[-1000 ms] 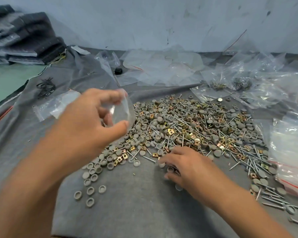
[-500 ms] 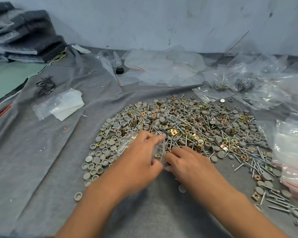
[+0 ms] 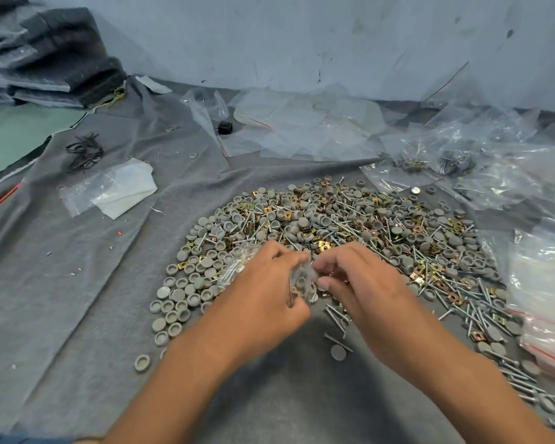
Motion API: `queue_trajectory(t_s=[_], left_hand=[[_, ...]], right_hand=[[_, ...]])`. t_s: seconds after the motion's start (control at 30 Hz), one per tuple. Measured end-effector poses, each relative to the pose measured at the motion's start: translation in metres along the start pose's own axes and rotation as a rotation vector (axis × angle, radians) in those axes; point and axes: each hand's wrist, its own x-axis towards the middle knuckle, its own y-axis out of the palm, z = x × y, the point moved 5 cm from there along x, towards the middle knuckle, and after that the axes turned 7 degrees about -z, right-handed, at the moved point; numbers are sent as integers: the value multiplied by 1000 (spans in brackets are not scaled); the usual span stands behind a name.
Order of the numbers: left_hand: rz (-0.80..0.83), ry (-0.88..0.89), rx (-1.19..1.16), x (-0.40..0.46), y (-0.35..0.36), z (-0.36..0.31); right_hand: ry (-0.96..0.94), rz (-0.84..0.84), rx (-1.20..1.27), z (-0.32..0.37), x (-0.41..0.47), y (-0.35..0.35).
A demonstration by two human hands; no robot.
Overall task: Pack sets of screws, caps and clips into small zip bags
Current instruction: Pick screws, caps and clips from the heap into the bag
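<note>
A wide heap of grey caps, silver screws and brass clips (image 3: 334,225) covers the grey cloth (image 3: 77,283). At the heap's near edge my left hand (image 3: 266,293) grips a small clear zip bag (image 3: 302,280) with a red strip. My right hand (image 3: 362,283) has its fingers curled at the bag's mouth, pinching small parts there; what it holds is hidden by the fingers. A few screws (image 3: 337,315) and one cap (image 3: 338,352) lie just below the hands.
Empty zip bags (image 3: 109,190) lie on the cloth at left, and crumpled clear plastic (image 3: 302,129) lies at the back. Bags holding parts (image 3: 462,168) sit at the back right, more bags (image 3: 545,283) at the right edge. Folded dark felt (image 3: 45,56) is stacked far left.
My left hand came down from a raised position with the bag to the heap's near edge. My right hand lifted off the cloth and met the bag's mouth.
</note>
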Motion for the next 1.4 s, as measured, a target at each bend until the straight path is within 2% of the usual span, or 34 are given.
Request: queue_trajectory(t_s=[0.07,0.13,0.33,0.5,0.57,0.67,0.77,0.93,1.07,1.23,1.3,1.4], left_hand=[[15,20,-27,-1,2,-5],[14,22,-49,0,3,-7],[0,34,-46,0,0,-10],[-32,58,-55,1,-1,-9],[-62,50,-56,1,-5,-5],[-124,20,-105,2,-15,0],[-204,-2,-120,3,-25,4],[-245,-21,-121,2,-28,5],[-250,-23,-125,2,-28,6],[-247,-21,-132,3,-29,7],[-239,-15,-138,3,-28,6],[-234,-17,-146,2,-28,5]], right_hand=[[-74,6,-72,10,1,5],[-67,-16,-73,11,3,7],[-69,-204,7,11,2,0],[-69,-208,91,8,4,1],[0,-214,91,-4,5,-7],[118,-60,-72,-26,3,-6],[63,81,-269,-26,-1,13],[-46,129,-439,-18,-1,27],[2,128,-364,-21,-1,26],[-19,5,-257,-10,5,25],[-82,-1,-292,-2,8,29],[-161,97,-449,1,8,40]])
